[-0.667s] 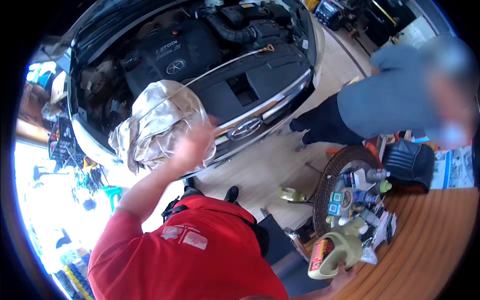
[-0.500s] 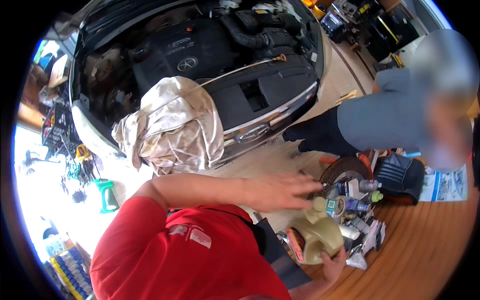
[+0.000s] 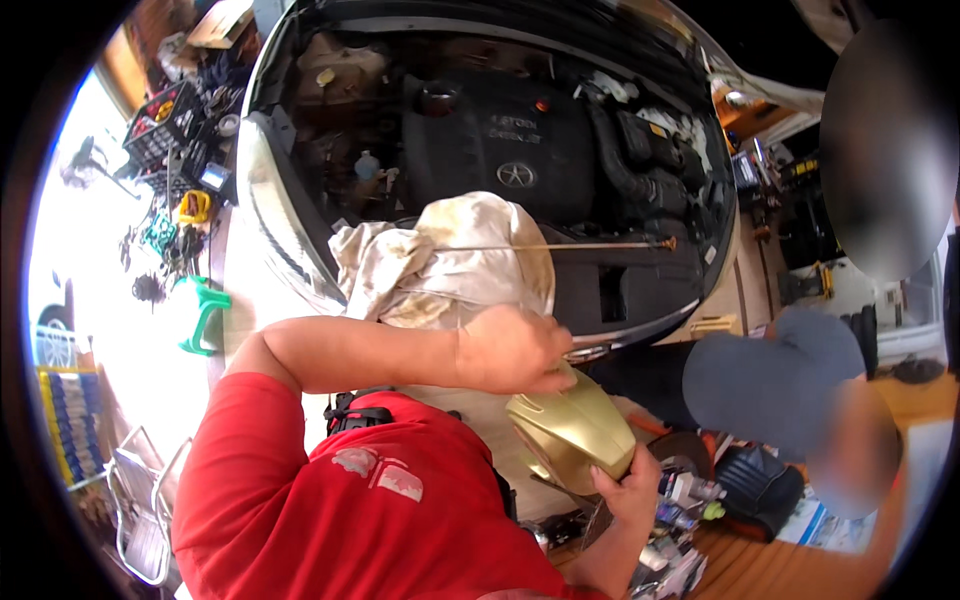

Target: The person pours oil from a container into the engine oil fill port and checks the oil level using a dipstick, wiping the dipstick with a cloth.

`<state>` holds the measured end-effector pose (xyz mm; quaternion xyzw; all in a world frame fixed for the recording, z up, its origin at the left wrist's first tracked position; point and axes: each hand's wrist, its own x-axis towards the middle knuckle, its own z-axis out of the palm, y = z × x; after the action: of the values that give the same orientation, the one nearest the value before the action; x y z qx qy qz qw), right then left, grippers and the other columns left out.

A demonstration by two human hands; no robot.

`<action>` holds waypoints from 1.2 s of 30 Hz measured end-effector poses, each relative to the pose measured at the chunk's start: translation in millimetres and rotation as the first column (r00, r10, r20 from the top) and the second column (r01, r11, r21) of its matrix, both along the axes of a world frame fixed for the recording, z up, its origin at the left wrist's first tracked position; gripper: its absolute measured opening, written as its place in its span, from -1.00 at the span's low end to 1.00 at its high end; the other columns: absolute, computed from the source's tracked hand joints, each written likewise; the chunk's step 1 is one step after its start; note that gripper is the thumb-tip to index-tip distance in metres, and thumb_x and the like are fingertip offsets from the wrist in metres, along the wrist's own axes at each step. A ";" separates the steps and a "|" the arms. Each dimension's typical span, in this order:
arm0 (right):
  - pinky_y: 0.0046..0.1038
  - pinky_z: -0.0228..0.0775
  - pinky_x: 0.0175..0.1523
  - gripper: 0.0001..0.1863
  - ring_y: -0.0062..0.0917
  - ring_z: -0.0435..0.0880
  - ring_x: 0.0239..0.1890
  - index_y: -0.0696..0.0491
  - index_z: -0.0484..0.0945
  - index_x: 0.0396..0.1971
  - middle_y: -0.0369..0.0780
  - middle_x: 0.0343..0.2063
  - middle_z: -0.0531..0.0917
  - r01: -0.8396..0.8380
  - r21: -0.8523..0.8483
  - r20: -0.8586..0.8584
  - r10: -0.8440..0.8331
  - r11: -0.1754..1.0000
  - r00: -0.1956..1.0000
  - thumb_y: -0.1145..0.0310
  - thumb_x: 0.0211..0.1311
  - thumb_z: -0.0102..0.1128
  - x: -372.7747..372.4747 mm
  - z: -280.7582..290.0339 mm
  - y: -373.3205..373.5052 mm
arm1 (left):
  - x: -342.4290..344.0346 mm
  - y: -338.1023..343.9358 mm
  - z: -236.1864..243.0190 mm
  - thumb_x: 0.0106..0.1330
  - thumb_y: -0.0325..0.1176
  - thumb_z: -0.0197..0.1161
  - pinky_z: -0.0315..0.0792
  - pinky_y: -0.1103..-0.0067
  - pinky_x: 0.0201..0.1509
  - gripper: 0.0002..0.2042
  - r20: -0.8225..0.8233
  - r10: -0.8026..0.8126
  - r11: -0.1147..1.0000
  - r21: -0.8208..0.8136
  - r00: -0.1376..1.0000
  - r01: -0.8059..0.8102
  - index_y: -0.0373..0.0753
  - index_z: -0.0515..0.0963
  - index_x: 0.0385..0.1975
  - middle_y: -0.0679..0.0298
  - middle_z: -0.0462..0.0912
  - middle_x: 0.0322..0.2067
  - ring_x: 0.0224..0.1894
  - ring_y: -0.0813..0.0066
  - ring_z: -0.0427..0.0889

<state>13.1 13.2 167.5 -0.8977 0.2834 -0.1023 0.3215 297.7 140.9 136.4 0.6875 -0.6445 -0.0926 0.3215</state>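
A gold plastic jug (image 3: 585, 430) is tilted in front of me, off the workbench. My right hand (image 3: 628, 485) grips its lower end, thumb on the near side. Over its top end my left hand (image 3: 518, 350) is closed, fingers curled down; the neck and any cap are hidden beneath them. Just beyond is the car's open engine bay with a black engine cover (image 3: 490, 150). A stained light cloth (image 3: 470, 265) drapes over the front edge of the bay. Across the cloth lies a thin dipstick (image 3: 600, 246), its orange-brown handle to the right.
Another person in a grey shirt (image 3: 765, 380) bends close by on the right. On the wooden workbench (image 3: 745, 565) are bottles, papers and a black padded seat-like piece (image 3: 757, 490). At left stand a green stool (image 3: 203, 315), a metal chair (image 3: 143, 510) and a black crate (image 3: 163, 122).
The jug has come off the workbench, leftward toward the car, held in my right hand. My left hand, fingers outstretched before, has closed over its top. My view has turned toward the car.
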 end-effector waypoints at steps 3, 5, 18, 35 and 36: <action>-0.30 0.53 -0.17 -0.52 -0.12 0.72 -0.28 0.17 0.57 -0.19 -0.02 -0.34 0.69 -0.081 -0.013 -0.064 0.080 0.997 0.995 0.34 -0.16 0.53 60.2 27.9 4.5 | 49.8 28.6 6.7 0.23 0.01 0.30 0.53 0.23 -0.40 -0.60 -0.106 0.362 0.931 0.092 0.926 -0.354 -0.30 0.55 -0.42 0.00 0.62 -0.59 -0.53 -0.03 0.64; -0.32 0.52 -0.13 -0.50 -0.21 0.73 -0.27 0.18 0.57 -0.15 -0.04 -0.32 0.69 -0.130 -0.102 -0.113 0.119 0.986 0.987 0.35 -0.16 0.53 90.8 45.7 4.8 | 77.8 54.7 9.1 0.23 -0.05 0.33 0.53 0.26 -0.37 -0.63 -0.284 0.456 0.872 -0.045 0.843 -0.487 -0.31 0.58 -0.33 -0.03 0.63 -0.54 -0.47 -0.05 0.65; -0.47 0.50 0.00 -0.45 -0.55 0.67 -0.13 0.15 0.48 0.11 -0.15 -0.14 0.72 -0.287 -0.335 -0.160 0.246 0.897 0.956 0.54 0.05 0.38 389.3 112.4 -43.8 | 303.4 5.1 -145.1 0.38 -0.09 0.27 0.56 0.51 -0.32 -0.60 -0.894 -0.228 0.560 0.205 -0.387 -0.803 -0.22 0.40 0.02 0.19 0.53 -0.27 -0.37 0.36 0.61; -0.34 0.52 0.05 -0.37 -0.29 0.73 -0.06 -0.01 0.46 0.20 -0.05 -0.15 0.72 -0.582 -0.250 -0.447 0.441 0.774 0.778 0.38 0.04 0.40 659.8 9.8 -116.7 | 321.5 -89.0 -236.3 0.39 -0.12 0.24 0.54 0.52 -0.35 -0.68 -0.834 -0.137 0.605 0.357 -0.534 -0.712 -0.19 0.42 -0.07 0.26 0.54 -0.30 -0.40 0.44 0.59; -0.34 0.52 0.04 -0.35 -0.26 0.73 -0.08 -0.01 0.45 0.20 -0.05 -0.16 0.72 -0.611 -0.276 -0.464 0.454 0.742 0.761 0.39 0.02 0.42 667.5 8.4 -115.9 | 323.7 -88.4 -234.9 0.38 -0.12 0.24 0.54 0.53 -0.35 -0.67 -0.844 -0.128 0.604 0.349 -0.520 -0.716 -0.20 0.42 -0.06 0.26 0.54 -0.29 -0.40 0.44 0.59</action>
<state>680.6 -102.7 175.9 -0.9901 0.0363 0.1081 0.0819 621.4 52.6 -98.5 0.3541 0.2112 -0.2990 0.8606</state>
